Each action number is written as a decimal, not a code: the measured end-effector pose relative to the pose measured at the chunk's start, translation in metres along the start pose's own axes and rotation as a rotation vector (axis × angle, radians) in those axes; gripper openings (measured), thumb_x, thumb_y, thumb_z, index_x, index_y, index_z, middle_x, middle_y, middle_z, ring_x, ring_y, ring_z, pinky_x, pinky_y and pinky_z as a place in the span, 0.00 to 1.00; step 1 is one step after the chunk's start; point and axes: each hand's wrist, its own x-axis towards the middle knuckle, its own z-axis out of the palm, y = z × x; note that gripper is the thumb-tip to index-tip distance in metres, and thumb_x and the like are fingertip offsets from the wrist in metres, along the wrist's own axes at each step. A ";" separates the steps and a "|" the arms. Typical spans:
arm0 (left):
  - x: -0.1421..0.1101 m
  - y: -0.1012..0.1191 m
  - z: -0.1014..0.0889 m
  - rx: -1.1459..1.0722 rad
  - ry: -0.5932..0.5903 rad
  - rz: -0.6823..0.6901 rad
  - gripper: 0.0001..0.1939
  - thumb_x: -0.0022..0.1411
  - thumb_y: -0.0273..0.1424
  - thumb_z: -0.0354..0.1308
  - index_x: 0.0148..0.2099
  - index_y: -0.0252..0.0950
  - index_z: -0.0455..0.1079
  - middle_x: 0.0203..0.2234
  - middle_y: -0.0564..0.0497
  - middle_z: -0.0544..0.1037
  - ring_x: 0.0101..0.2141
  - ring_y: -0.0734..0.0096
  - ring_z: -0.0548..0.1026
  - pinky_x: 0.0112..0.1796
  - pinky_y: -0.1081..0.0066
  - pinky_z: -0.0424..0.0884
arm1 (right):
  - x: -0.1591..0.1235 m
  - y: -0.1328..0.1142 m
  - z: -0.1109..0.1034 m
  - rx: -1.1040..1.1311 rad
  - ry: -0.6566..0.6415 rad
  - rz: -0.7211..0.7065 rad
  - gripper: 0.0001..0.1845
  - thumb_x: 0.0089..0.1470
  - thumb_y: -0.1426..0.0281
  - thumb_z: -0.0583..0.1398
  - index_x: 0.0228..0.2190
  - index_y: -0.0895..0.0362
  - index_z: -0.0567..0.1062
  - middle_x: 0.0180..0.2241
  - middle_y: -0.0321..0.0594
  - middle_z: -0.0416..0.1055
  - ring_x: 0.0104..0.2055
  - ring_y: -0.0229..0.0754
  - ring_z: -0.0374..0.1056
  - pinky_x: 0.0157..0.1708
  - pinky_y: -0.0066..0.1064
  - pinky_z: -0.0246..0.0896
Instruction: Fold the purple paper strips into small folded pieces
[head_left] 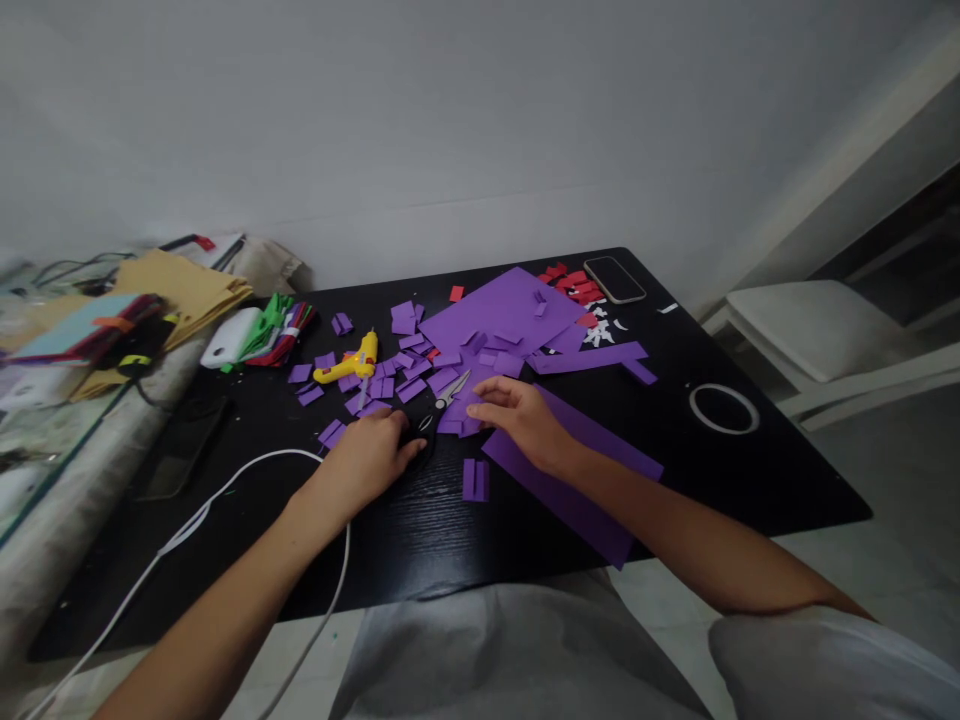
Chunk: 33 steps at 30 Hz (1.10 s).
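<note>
On the black table (409, 530), a pair of scissors (442, 402) with dark handles lies with its blades pointing away and to the right. My left hand (371, 448) is closed at the handles, thumb and fingers about them. Just right of the blades hovers my right hand (521, 415), fingers curved and apart from the thumb, nothing visible between them. Beneath and around it are purple paper pieces (446, 380), many folded. One folded purple piece (475, 480) lies alone nearer me. A larger purple sheet (577, 480) extends under my right forearm.
A yellow glue gun (352, 362) rests left of the scissors. Behind lie another purple sheet (502, 300), red scraps (574, 283), white scraps (600, 330) and a phone (615, 279). A white ring (724, 409) sits right. A white cable (247, 465) crosses the left side.
</note>
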 end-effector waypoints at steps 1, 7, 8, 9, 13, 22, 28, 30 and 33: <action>0.002 -0.003 -0.005 -0.016 0.018 -0.003 0.13 0.68 0.38 0.54 0.41 0.35 0.75 0.37 0.43 0.80 0.37 0.55 0.79 0.38 0.63 0.71 | 0.000 0.001 0.000 0.000 0.010 -0.003 0.18 0.42 0.69 0.71 0.34 0.55 0.72 0.25 0.30 0.73 0.28 0.36 0.71 0.35 0.31 0.68; 0.034 -0.047 -0.030 0.057 0.275 -0.191 0.18 0.67 0.30 0.49 0.54 0.32 0.74 0.47 0.37 0.78 0.46 0.50 0.77 0.48 0.59 0.71 | 0.003 0.006 -0.002 -0.043 -0.068 -0.043 0.19 0.45 0.65 0.71 0.37 0.54 0.71 0.27 0.31 0.74 0.27 0.37 0.72 0.31 0.31 0.71; 0.041 -0.057 -0.030 0.104 0.294 -0.237 0.21 0.66 0.29 0.49 0.57 0.30 0.72 0.50 0.34 0.76 0.49 0.47 0.76 0.49 0.57 0.70 | 0.004 0.007 -0.002 -0.056 -0.082 -0.049 0.18 0.46 0.65 0.71 0.38 0.54 0.73 0.28 0.32 0.74 0.27 0.37 0.71 0.30 0.31 0.71; 0.047 -0.066 -0.028 0.152 0.293 -0.278 0.23 0.65 0.29 0.50 0.59 0.29 0.70 0.52 0.32 0.74 0.51 0.43 0.74 0.50 0.55 0.70 | 0.004 0.008 -0.003 -0.065 -0.089 -0.056 0.17 0.47 0.65 0.70 0.38 0.54 0.74 0.28 0.32 0.75 0.26 0.36 0.71 0.30 0.31 0.71; 0.066 -0.088 -0.013 0.211 0.150 -0.340 0.28 0.62 0.32 0.53 0.63 0.30 0.67 0.59 0.29 0.68 0.55 0.35 0.70 0.50 0.48 0.68 | 0.004 0.010 -0.003 -0.081 -0.095 -0.079 0.15 0.49 0.65 0.68 0.40 0.54 0.78 0.34 0.36 0.77 0.28 0.35 0.72 0.32 0.30 0.72; 0.067 -0.101 -0.017 0.050 0.190 -0.312 0.24 0.62 0.35 0.52 0.58 0.31 0.65 0.48 0.32 0.77 0.51 0.39 0.75 0.49 0.49 0.68 | 0.004 0.009 -0.005 -0.009 -0.115 -0.049 0.15 0.49 0.69 0.68 0.41 0.53 0.78 0.40 0.38 0.77 0.31 0.35 0.73 0.37 0.32 0.73; 0.043 -0.089 -0.033 -0.195 0.562 -0.336 0.23 0.61 0.40 0.56 0.55 0.35 0.65 0.42 0.41 0.79 0.39 0.54 0.78 0.39 0.64 0.71 | 0.004 0.007 -0.003 0.059 -0.118 -0.027 0.13 0.47 0.72 0.68 0.37 0.54 0.76 0.36 0.35 0.76 0.31 0.35 0.71 0.35 0.31 0.72; 0.032 -0.077 -0.034 -0.292 0.649 -0.315 0.21 0.62 0.42 0.56 0.53 0.36 0.66 0.36 0.47 0.79 0.33 0.61 0.77 0.35 0.67 0.70 | 0.003 0.006 -0.003 0.065 -0.116 -0.022 0.13 0.46 0.72 0.68 0.36 0.55 0.75 0.36 0.35 0.75 0.32 0.35 0.71 0.35 0.30 0.72; 0.018 -0.059 -0.026 -0.442 0.634 -0.162 0.20 0.64 0.46 0.55 0.49 0.36 0.69 0.31 0.50 0.77 0.29 0.66 0.74 0.33 0.69 0.69 | 0.002 0.004 -0.002 0.067 -0.112 -0.021 0.13 0.45 0.71 0.69 0.35 0.55 0.75 0.36 0.34 0.74 0.34 0.35 0.71 0.37 0.30 0.73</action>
